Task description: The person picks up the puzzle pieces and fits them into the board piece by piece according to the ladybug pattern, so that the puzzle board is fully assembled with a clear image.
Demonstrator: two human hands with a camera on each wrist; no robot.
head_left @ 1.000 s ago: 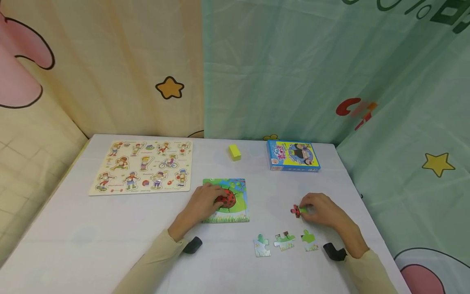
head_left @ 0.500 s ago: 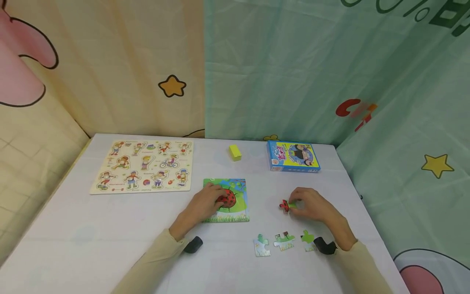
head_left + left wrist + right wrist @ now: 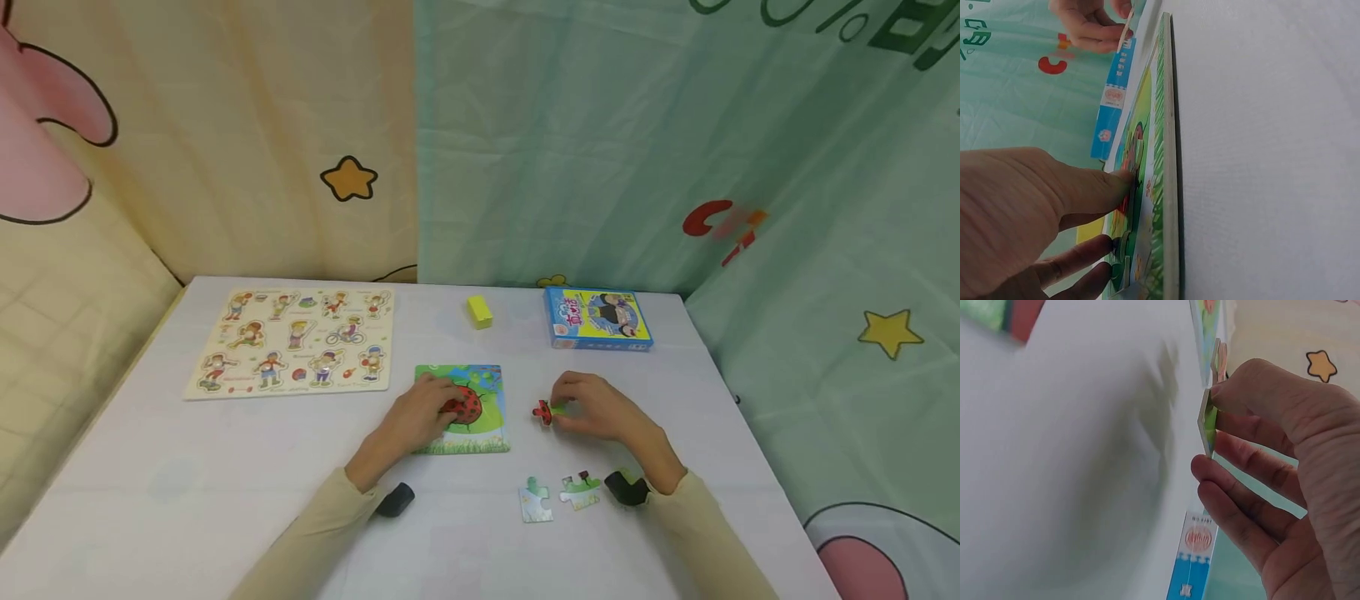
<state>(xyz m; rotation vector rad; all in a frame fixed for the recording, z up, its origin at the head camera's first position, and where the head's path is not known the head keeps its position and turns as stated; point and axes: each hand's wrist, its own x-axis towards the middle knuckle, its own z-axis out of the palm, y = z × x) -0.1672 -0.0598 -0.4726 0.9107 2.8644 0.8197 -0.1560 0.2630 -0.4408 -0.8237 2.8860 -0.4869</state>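
My right hand [image 3: 603, 408] pinches a red-and-green jigsaw piece [image 3: 542, 412] by its green part, a little to the right of the ladybug puzzle [image 3: 487, 437]. In the right wrist view the jigsaw piece [image 3: 1209, 428] stands on edge between thumb and fingers, with the table surface apart from it. My left hand [image 3: 411, 421] rests on the left side of the puzzle, covering part of the ladybug. Seen from the left wrist, the thumb and fingers of the left hand [image 3: 1035, 219] touch the puzzle's face; some pieces there sit raised.
Loose jigsaw pieces [image 3: 536, 504] lie in front, one partly hidden by the black wrist camera [image 3: 627, 489]. A board with cartoon figures [image 3: 300, 342] lies at the left. Behind are a yellow block [image 3: 480, 312] and a blue-edged box [image 3: 600, 318]; curtains border the table.
My right hand has moved left with the jigsaw piece, closer to the ladybug puzzle. Its wrist camera now covers most of the rightmost loose piece. The left hand has stayed in place.
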